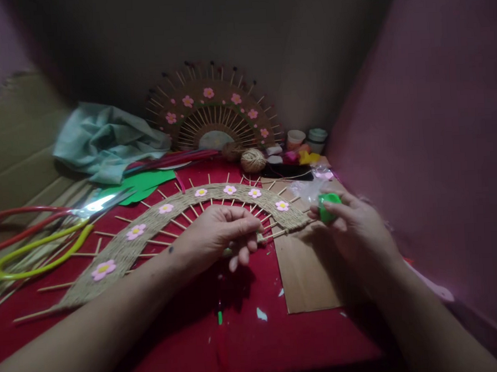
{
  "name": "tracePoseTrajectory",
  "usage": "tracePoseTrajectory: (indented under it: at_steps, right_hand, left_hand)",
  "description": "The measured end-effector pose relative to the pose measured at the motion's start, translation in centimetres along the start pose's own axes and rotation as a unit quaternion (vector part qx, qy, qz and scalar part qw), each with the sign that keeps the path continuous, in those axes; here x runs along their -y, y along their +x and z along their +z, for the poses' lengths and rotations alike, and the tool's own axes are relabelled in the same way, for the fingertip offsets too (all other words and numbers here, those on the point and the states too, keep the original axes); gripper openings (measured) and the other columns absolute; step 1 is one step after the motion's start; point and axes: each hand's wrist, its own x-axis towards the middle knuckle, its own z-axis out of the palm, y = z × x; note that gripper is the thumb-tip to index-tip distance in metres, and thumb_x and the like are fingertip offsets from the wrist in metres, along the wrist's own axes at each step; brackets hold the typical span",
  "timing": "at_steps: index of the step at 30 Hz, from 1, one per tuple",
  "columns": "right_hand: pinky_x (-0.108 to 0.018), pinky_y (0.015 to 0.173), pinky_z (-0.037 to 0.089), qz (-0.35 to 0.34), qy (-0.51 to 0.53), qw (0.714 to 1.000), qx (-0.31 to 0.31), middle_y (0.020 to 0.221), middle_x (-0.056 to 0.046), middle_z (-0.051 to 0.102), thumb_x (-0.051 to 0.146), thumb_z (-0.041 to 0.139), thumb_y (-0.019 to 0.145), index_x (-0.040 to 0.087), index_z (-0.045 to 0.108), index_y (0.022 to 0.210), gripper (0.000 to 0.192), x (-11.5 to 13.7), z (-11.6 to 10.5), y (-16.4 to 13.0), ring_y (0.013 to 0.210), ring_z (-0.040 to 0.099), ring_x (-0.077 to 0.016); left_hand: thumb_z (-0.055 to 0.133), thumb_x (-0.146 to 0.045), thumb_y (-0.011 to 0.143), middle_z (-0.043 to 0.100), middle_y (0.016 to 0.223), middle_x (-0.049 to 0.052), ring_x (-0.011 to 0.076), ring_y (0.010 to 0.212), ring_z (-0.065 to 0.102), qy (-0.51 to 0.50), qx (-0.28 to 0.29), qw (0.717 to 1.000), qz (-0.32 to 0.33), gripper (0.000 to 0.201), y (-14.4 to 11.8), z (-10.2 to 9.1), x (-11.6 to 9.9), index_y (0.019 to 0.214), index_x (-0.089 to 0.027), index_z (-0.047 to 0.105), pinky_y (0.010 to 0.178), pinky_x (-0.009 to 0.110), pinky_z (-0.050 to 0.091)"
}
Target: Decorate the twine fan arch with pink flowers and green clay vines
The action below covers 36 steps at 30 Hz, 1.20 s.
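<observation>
Stick tips (271,236) just right of pinched left hand (217,232); green cap (328,207) gripped in right hand (354,227), close beside.

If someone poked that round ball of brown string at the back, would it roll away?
Probably a little. The round ball of tan jute twine sits on the flat red cloth, so a push could start it rolling. It looks light, being only wound string. Its rough fibres and the cloth would likely slow it soon, and the small pots nearby might stop it.
</observation>
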Motion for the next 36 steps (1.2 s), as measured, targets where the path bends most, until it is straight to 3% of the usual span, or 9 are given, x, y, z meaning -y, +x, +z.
tracePoseTrajectory:
  at_steps: [3,6,11,18,21,24,28,30,36]
  right_hand:
    - [-0.032,0.067,0.054,-0.041,-0.052,0.998,-0.009,0.082,-0.002,0.062,0.015,0.076,0.058,0.018,0.062,0.087,0.032,1.5,-0.8,1.6,0.067,0.063,-0.0148]
    - [-0.031,0.057,0.052,-0.066,-0.145,0.987,-0.006,0.076,-0.002,0.063,0.016,0.075,0.059,0.018,0.065,0.084,0.027,2.3,-1.6,3.9,0.058,0.059,-0.0129]
    - [-0.023,0.039,0.035,-0.036,-0.256,0.966,-0.013,0.051,-0.001,0.057,0.011,0.072,0.058,0.015,0.064,0.066,0.012,1.0,-2.2,7.8,0.043,0.048,-0.0103]
    - [-0.034,0.057,0.044,-0.069,-0.362,0.93,-0.003,0.051,-0.001,0.055,0.001,0.067,0.056,0.017,0.061,0.056,0.018,-0.2,-2.0,9.9,0.055,0.054,-0.0173]
    - [-0.039,0.079,0.043,-0.145,-0.399,0.905,-0.02,0.071,-0.005,0.061,0.001,0.066,0.059,0.018,0.064,0.064,0.018,1.0,-1.3,8.3,0.083,0.058,-0.0237]
    - [-0.039,0.089,0.04,-0.203,-0.413,0.888,0.005,0.089,-0.006,0.063,0.011,0.066,0.07,0.02,0.068,0.078,0.012,1.8,-0.1,3.7,0.094,0.057,-0.023]
    - [-0.034,0.08,0.047,-0.3,-0.414,0.836,0.201,0.094,-0.006,0.063,0.017,0.056,0.085,0.019,0.065,0.1,0.018,0.8,1.3,-3.7,0.087,0.058,-0.0176]
    - [-0.033,0.078,0.049,-0.302,-0.425,0.813,0.259,0.098,-0.007,0.061,0.016,0.057,0.085,0.017,0.062,0.109,0.025,-0.3,1.8,-5.9,0.087,0.057,-0.0166]
    - [-0.033,0.07,0.051,-0.391,-0.403,0.795,0.227,0.085,-0.011,0.059,0.012,0.053,0.087,0.007,0.065,0.103,0.02,-2.8,2.3,-6.6,0.081,0.057,-0.0183]
  left_hand:
    - [0.065,-0.021,0.081,0.07,0.07,0.006,0.009,0.047,0.062,-0.001,0.03,1.0,0.004,0.011,-0.1,0.4,0.2,0.089,-0.014,0.067,0.042,0.015,0.046]
    - [0.058,-0.021,0.086,0.07,0.073,0.006,0.0112,0.054,0.066,0.005,0.082,0.997,0.006,0.015,-0.1,0.9,0.4,0.097,-0.014,0.066,0.05,0.018,0.051]
    - [0.056,-0.026,0.087,0.068,0.07,0.005,0.0146,0.053,0.067,0.002,0.106,0.994,-0.017,0.012,-0.2,1.4,0.6,0.091,-0.015,0.06,0.04,0.019,0.048]
    - [0.065,-0.029,0.078,0.068,0.063,0.003,0.0133,0.047,0.063,0.067,0.07,0.995,-0.025,0.014,-0.5,1.6,0.2,0.082,-0.017,0.058,0.037,0.017,0.044]
    - [0.062,-0.031,0.081,0.062,0.053,0.001,0.0096,0.039,0.055,0.122,0.055,0.991,-0.008,0.018,-0.6,1.8,-0.1,0.072,-0.017,0.058,0.036,0.016,0.041]
    - [0.058,-0.035,0.084,0.056,0.048,-0.002,0.0071,0.035,0.048,0.136,0.043,0.99,-0.004,0.026,-0.6,2.0,0.1,0.066,-0.016,0.057,0.035,0.015,0.038]
    - [0.059,-0.041,0.084,0.06,0.056,-0.001,0.0054,0.038,0.049,0.086,0.052,0.994,-0.04,0.03,-0.6,2.2,0.8,0.068,-0.015,0.06,0.037,0.014,0.039]
    - [0.059,-0.046,0.084,0.059,0.054,-0.001,0.0045,0.038,0.049,0.071,0.063,0.994,-0.055,0.036,-0.6,2.3,1.1,0.066,-0.014,0.061,0.036,0.013,0.037]
    - [0.06,-0.041,0.083,0.053,0.045,-0.002,0.0036,0.033,0.044,0.105,0.044,0.992,-0.059,0.038,-0.7,2.5,1.2,0.056,-0.014,0.057,0.032,0.012,0.029]
